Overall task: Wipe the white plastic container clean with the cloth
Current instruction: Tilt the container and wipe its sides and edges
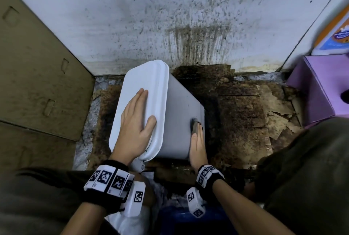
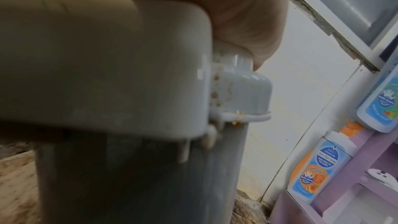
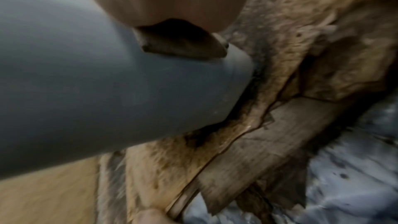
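Note:
The white plastic container (image 1: 181,112) leans to the left on stained cardboard, its lid (image 1: 143,80) closed. My left hand (image 1: 136,121) lies flat on the lid with the fingers straight and the thumb spread. In the left wrist view the palm (image 2: 226,14) sits above the lid's edge (image 2: 107,57) and a dirt-speckled clasp (image 2: 243,91). My right hand (image 1: 197,146) lies along the container's right side and presses a small dark cloth (image 1: 195,126) against it with straight fingers. The right wrist view has the cloth (image 3: 181,43) squeezed between fingers and the grey-looking wall (image 3: 86,83).
Torn, dark-stained cardboard (image 1: 245,112) covers the floor. A splattered white wall (image 1: 170,17) stands behind, and a brown cardboard box (image 1: 37,74) is at the left. A purple shelf (image 1: 321,91) with soap bottles (image 2: 318,164) is close on the right. My knees flank both arms.

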`<state>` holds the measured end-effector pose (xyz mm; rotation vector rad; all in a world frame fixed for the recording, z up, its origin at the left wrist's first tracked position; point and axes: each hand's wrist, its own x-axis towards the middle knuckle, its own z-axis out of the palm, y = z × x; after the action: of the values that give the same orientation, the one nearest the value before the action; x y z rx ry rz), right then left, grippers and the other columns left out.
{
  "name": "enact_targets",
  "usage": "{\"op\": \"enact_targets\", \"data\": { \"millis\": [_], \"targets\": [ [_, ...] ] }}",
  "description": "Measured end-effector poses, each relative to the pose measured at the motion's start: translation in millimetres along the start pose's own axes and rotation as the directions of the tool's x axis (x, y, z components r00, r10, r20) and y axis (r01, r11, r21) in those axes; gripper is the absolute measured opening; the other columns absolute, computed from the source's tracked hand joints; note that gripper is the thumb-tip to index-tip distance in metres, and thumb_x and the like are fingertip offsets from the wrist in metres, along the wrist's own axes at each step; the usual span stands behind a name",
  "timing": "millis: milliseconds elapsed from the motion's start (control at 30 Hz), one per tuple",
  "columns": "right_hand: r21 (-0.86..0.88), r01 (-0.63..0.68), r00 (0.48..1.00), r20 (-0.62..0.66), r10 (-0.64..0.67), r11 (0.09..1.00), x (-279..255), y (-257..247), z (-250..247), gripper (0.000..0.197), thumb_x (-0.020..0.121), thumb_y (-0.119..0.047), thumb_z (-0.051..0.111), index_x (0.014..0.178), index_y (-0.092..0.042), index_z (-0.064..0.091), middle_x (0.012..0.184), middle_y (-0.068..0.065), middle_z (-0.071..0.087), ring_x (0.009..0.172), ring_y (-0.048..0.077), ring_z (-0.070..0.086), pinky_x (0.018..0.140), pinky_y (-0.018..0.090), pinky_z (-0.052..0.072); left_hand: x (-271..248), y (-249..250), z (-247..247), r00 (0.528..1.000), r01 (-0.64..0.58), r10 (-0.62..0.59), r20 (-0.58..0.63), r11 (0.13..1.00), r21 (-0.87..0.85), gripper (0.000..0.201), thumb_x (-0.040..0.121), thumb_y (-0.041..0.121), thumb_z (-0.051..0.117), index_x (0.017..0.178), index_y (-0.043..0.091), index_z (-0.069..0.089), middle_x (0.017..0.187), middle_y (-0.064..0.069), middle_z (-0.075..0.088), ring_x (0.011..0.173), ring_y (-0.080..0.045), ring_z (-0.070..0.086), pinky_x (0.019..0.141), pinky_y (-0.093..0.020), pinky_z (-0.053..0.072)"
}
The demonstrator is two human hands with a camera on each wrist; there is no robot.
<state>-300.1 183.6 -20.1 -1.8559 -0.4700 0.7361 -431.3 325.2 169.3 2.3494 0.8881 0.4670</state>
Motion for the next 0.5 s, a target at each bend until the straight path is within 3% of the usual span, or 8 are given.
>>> {"op": "enact_targets", "data": {
  "millis": [100,300,433,500],
  "targets": [
    [-0.002,-0.115,0.993,-0.031,0.115,0.993,5.4,6.9,-6.0,0.05,0.111,-0.024,0.022,0.16,-0.015,0.015,0.167,0.002,0.014,0.155,0.017,0.012,0.127,0.031,0.006,-0.6,-0.5,-0.5,1.0,0.002,-0.002,0.002,1.0,-0.005,0.069,0.098,0.046,0.036,0.161,0.023,0.021,0.168,0.007,0.019,0.155,-0.012,0.016,0.126,-0.042,0.017],
    [0.018,-0.285,0.956,-0.066,0.285,0.958,8.6,2.7,-4.8,0.054,0.11,-0.031,0.023,0.16,-0.013,0.017,0.168,0.007,0.016,0.154,0.025,0.019,0.125,0.035,0.012,-0.4,4.4,1.7,1.0,-0.005,0.005,-0.012,1.0,0.007,0.07,0.097,0.046,0.037,0.16,0.021,0.024,0.168,0.005,0.021,0.154,-0.014,0.018,0.125,-0.043,0.018],
    [0.051,-0.247,0.961,-0.118,0.251,0.968,1.3,-2.0,1.5,0.057,0.107,-0.039,0.024,0.16,-0.018,0.023,0.166,0.003,0.024,0.153,0.022,0.022,0.126,0.038,0.014,-0.5,8.2,3.6,1.0,0.0,0.001,-0.018,0.999,0.038,0.071,0.096,0.046,0.036,0.161,0.02,0.024,0.168,0.004,0.021,0.154,-0.015,0.018,0.124,-0.035,0.015],
    [0.087,-0.187,0.972,-0.128,0.197,0.978,-7.1,-16.3,6.5,0.055,0.108,-0.038,0.025,0.159,-0.019,0.023,0.166,-0.001,0.023,0.153,0.016,0.02,0.127,0.034,0.011,-0.3,9.6,4.6,1.0,-0.002,0.003,-0.027,0.999,0.052,0.07,0.096,0.045,0.035,0.16,0.019,0.024,0.168,0.003,0.021,0.153,-0.016,0.019,0.123,-0.031,0.013]
  ]
}}
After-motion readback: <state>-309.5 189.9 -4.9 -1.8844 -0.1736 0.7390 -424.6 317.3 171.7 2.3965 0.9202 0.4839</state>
